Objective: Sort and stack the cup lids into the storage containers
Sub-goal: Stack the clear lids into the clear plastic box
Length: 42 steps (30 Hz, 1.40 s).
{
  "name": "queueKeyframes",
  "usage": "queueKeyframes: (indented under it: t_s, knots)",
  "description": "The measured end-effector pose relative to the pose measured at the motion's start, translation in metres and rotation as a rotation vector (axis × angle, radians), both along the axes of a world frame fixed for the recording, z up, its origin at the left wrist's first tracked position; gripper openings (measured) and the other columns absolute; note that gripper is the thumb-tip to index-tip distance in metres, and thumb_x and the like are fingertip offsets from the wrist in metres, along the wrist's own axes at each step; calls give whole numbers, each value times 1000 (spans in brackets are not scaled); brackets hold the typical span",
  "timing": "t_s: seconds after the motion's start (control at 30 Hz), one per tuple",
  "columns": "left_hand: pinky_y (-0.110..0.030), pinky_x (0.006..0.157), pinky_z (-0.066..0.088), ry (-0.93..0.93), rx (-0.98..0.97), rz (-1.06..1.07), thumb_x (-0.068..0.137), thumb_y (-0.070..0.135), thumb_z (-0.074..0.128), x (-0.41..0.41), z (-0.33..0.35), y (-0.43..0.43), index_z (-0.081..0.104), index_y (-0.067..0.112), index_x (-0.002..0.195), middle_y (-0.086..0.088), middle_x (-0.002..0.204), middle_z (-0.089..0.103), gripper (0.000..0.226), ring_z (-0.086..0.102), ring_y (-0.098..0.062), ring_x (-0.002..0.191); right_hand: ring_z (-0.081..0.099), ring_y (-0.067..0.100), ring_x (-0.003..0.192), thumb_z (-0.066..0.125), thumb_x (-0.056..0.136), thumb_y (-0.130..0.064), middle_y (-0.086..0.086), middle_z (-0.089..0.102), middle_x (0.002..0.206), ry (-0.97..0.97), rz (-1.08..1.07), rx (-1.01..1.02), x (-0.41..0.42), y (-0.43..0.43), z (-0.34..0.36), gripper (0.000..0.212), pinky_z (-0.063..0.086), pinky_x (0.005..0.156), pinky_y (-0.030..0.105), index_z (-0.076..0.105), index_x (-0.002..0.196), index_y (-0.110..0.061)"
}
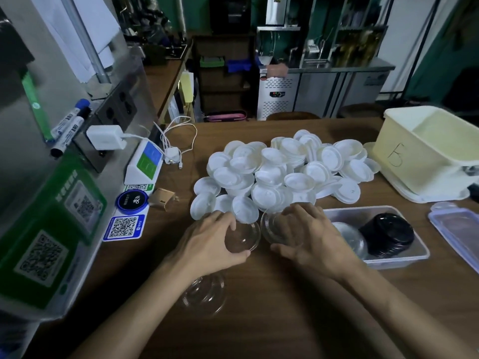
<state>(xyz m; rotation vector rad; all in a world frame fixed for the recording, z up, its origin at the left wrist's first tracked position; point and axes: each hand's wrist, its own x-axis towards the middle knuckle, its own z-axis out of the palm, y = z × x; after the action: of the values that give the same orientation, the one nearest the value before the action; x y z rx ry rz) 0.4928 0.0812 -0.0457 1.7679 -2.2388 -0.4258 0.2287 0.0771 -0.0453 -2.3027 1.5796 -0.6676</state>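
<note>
A big heap of white cup lids [280,169] covers the middle of the wooden table [272,307]. My left hand [210,242] grips a clear dome lid [245,238] just in front of the heap. My right hand [308,234] grips a second clear dome lid [272,229] beside it. More clear lids [204,294] lie on the table under my left forearm. A clear storage container [414,252] on the right holds a stack of black lids [386,234] and clear lids [350,237]. A cream container [404,156] marked with a letter stands at the back right.
A loose container lid [456,234] lies at the right edge. On the left stand QR code signs [124,226], a payment terminal [146,161], a charger with white cable [178,141] and a small cardboard piece [162,198]. A metal wall with markers [70,123] borders the left.
</note>
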Motion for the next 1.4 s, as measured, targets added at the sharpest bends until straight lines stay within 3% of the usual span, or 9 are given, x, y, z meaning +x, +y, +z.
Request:
queueKeyframes:
  t_s: [0.2, 0.37, 0.5, 0.57, 0.67, 0.83, 1.03, 1.27, 1.4]
  knots:
    - [-17, 67, 36, 40, -77, -77, 69, 73, 72, -35, 25, -8, 45, 38, 99, 20, 103, 52, 53, 48, -4, 93, 51, 12, 121, 81, 70, -66, -11, 50, 133, 2, -33, 23, -48, 0, 20, 75, 46, 97, 28, 56, 130, -28]
    - [-27, 84, 47, 153, -52, -121, 71, 71, 74, -77, 43, -17, 49, 42, 105, 25, 110, 54, 51, 50, 3, 104, 59, 6, 99, 77, 69, -72, -20, 49, 123, -22, -66, 75, -90, 3, 28, 69, 54, 80, 35, 54, 120, -32]
    - [-23, 74, 40, 217, -34, -136, 71, 67, 78, -108, 50, -22, 48, 44, 104, 26, 106, 54, 50, 50, 7, 94, 58, 8, 93, 72, 67, -73, -23, 49, 111, 35, -71, 172, -114, 2, 21, 58, 53, 80, 41, 51, 109, -38]
    - [-25, 77, 43, 212, -27, -145, 71, 67, 77, -120, 50, -24, 48, 44, 104, 26, 108, 54, 50, 51, 6, 98, 56, 9, 89, 74, 72, -70, -22, 47, 111, 120, -74, 219, -120, 0, 19, 55, 51, 78, 38, 51, 109, -37]
    - [-31, 87, 50, 181, -9, -148, 72, 69, 75, -132, 48, -28, 49, 45, 107, 27, 113, 54, 50, 51, 2, 105, 59, 13, 102, 74, 77, -66, -17, 49, 119, 274, -90, 241, -119, -3, 19, 55, 43, 73, 32, 52, 116, -34]
    - [-35, 90, 52, 178, -5, -139, 71, 71, 73, -143, 47, -32, 49, 44, 108, 26, 116, 54, 51, 53, -1, 109, 55, 19, 119, 70, 81, -64, -10, 48, 127, 382, -84, 217, -115, -7, 18, 60, 36, 73, 30, 51, 124, -28]
    - [-34, 91, 51, 162, -4, -118, 72, 70, 75, -150, 45, -34, 49, 43, 108, 26, 117, 54, 51, 52, 0, 108, 54, 19, 121, 73, 77, -62, -8, 49, 127, 406, -55, 192, -123, -10, 16, 59, 42, 85, 29, 55, 122, -28]
    - [-34, 92, 51, 145, 24, -133, 70, 73, 72, -155, 41, -38, 48, 44, 107, 27, 116, 54, 52, 51, 1, 110, 60, 20, 111, 74, 74, -72, -7, 52, 124, 453, 10, 210, -125, -15, 24, 66, 34, 78, 27, 57, 120, -27]
    - [-32, 95, 49, 136, 53, -171, 72, 71, 75, -165, 42, -41, 49, 45, 108, 29, 119, 53, 52, 49, 2, 111, 60, 17, 112, 73, 73, -72, -11, 59, 118, 389, 14, 136, -140, -17, 27, 64, 37, 101, 27, 60, 120, -30]
